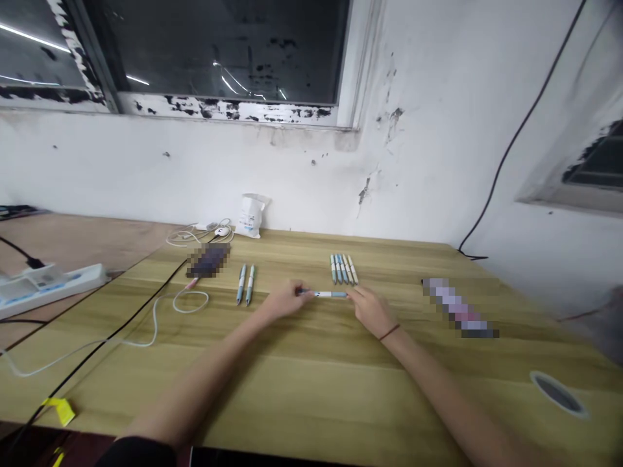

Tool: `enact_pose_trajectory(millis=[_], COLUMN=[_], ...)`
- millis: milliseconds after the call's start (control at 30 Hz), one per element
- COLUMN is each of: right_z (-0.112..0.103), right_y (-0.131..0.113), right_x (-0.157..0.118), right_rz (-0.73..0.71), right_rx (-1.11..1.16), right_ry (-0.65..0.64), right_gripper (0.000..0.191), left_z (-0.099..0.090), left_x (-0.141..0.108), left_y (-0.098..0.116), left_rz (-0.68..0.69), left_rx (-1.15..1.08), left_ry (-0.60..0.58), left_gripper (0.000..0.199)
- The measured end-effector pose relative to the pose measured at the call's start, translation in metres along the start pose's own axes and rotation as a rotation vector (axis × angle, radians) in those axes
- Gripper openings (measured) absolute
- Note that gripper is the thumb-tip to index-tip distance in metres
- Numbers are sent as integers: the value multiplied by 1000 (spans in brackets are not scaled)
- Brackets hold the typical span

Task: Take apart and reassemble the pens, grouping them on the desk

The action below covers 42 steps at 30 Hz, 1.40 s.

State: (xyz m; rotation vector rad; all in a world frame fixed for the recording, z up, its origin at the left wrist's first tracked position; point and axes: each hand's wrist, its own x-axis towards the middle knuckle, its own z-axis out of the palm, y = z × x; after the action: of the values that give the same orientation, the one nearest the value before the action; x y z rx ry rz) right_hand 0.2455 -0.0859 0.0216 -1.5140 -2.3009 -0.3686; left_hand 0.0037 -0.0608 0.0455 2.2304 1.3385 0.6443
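Observation:
A blue and white pen (328,294) lies crosswise between my two hands over the wooden table. My left hand (287,299) is closed on its left end, and my right hand (370,310) pinches its right end. Just beyond my right hand, several pens (343,269) are lined up side by side, in green, blue and cream tones. Two more pens, one blue (241,284) and one green (250,285), lie to the left of my left hand.
A white packet (250,215) stands at the table's back edge beside coiled cables. One blurred dark object (209,260) lies left, another blurred object (460,308) right. A white power strip (53,290) is far left; a round grommet (559,394) sits front right.

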Motion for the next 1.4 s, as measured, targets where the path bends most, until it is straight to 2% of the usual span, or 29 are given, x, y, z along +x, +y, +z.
enact_pose_trajectory(millis=[100,200,267,367,500,633,733,833,933,1000,1100,1233,1400], right_z=[3,6,6,5,3,2,2,1,1,3,5,5,8], right_y=[-3,-8,-11,-12,-8,-8,-12,-17,-18,-18,-16,-19,-22], right_x=[0,1,1,2,3,3,2,1,0,0,0,1,2], right_rz=[-29,7,24,-8,-56,-36,-5,8,20,23,-3,-75,34], right_rx=[-5,82,172,343,556,522,364,217,153,185,314,495,651], right_ry=[20,39,50,-20,-163,-173,-127,-78,-29,13,57,10,-40], right_gripper=[25,24,23,21,26,27,25,23,22,20,18,17,24], left_z=[1,7,12,16,15,16,18,21,23,24,28,32,36], left_x=[-3,-7,-9,-10,-10,-9,-9,-9,-10,-11,-12,-12,-13], left_y=[3,10,15,19,19,18,17,15,16,18,20,20,20], left_rz=[-25,146,286,383,469,544,506,384,250,203,237,272,312], left_rx=[168,470,600,697,772,770,717,626,558,552,546,565,567], left_ry=[-5,111,122,63,125,174,149,118,50,18,22,14,38], left_gripper=[33,25,22,21,22,23,22,21,28,33,32,31,30])
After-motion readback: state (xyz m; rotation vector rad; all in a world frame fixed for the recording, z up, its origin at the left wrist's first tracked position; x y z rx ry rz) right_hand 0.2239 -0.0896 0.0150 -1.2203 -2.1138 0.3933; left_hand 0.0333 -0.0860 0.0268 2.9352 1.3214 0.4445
